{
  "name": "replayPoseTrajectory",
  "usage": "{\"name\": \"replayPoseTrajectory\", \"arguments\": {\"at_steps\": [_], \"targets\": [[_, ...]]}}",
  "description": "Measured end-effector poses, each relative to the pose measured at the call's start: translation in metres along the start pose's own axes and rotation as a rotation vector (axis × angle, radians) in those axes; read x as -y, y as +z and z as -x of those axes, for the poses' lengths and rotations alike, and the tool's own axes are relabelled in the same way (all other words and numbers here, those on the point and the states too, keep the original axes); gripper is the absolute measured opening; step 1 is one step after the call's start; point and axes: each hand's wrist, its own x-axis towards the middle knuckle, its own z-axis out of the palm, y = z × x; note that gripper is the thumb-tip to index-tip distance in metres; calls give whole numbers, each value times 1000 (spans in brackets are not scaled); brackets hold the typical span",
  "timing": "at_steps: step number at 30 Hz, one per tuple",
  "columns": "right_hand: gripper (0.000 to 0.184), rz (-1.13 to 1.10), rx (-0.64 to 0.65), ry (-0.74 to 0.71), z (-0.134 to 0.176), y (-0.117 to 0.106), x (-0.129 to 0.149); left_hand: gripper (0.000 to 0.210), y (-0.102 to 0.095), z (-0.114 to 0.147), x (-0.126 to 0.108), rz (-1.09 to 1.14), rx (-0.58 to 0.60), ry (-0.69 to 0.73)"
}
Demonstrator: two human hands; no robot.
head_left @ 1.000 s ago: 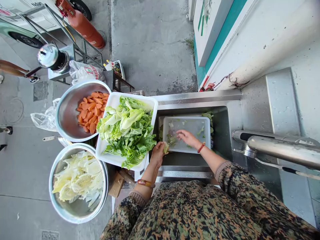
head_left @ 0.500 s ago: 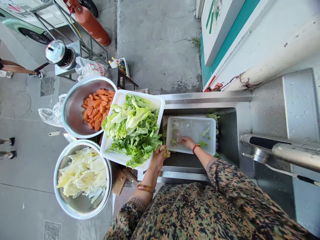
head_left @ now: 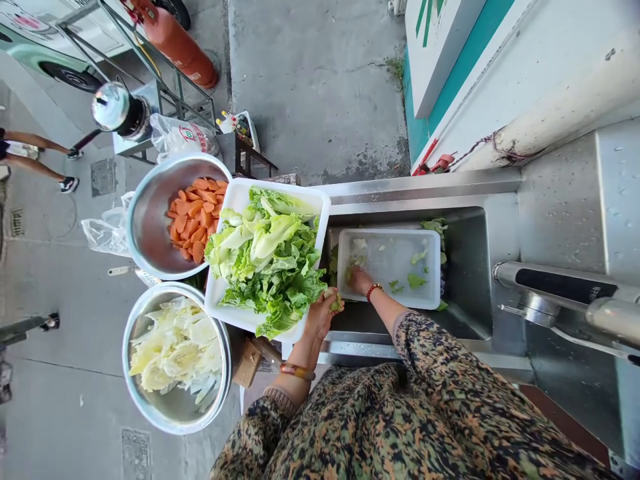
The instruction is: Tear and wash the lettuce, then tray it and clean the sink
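My left hand [head_left: 321, 315] is closed around a small clump of yellow-green leaf scraps [head_left: 337, 305], beside the corner of a white tray [head_left: 231, 195] heaped with green lettuce leaves [head_left: 273, 257]. In the sink, my right hand [head_left: 359, 280] dips into a second white tray [head_left: 431, 300] that holds shallow water. Its fingers curl down at the left end, close to some leaf bits; what they grip, if anything, I cannot make out. A loose green leaf piece [head_left: 416, 281] floats right of that hand.
Left of the lettuce tray stand a metal bowl of sliced carrots [head_left: 195, 217] and a bowl of cut cabbage [head_left: 177, 347]. The metal sink [head_left: 465, 267] surrounds the water tray, with a faucet [head_left: 555, 287] to its right. A red gas cylinder [head_left: 175, 47] stands farther back.
My right hand has moved left within the water tray, toward the leaf bits at that end. My left hand stays beside the lettuce tray, still holding scraps. The view has shifted slightly.
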Motion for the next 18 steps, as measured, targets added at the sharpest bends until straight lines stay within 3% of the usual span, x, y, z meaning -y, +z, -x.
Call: {"name": "replayPoseTrajectory", "arguments": {"at_steps": [5, 8, 11, 14, 18], "targets": [[33, -237, 106, 29, 37, -29, 6, 36, -1, -6, -1, 32, 18, -15], [36, -594, 219, -29, 63, -50, 17, 38, 4, -9, -3, 48, 47, -26], [36, -852, 277, -67, 80, -56, 32, 39, 13, -9, -7, 49, 99, -38], [36, -789, 201, -93, 84, -45, 43, 42, 22, -6, -12, 29, 188, -63], [35, -433, 176, -125, 71, -37, 38, 51, 23, -4, -13, -25, 225, -105]]}}
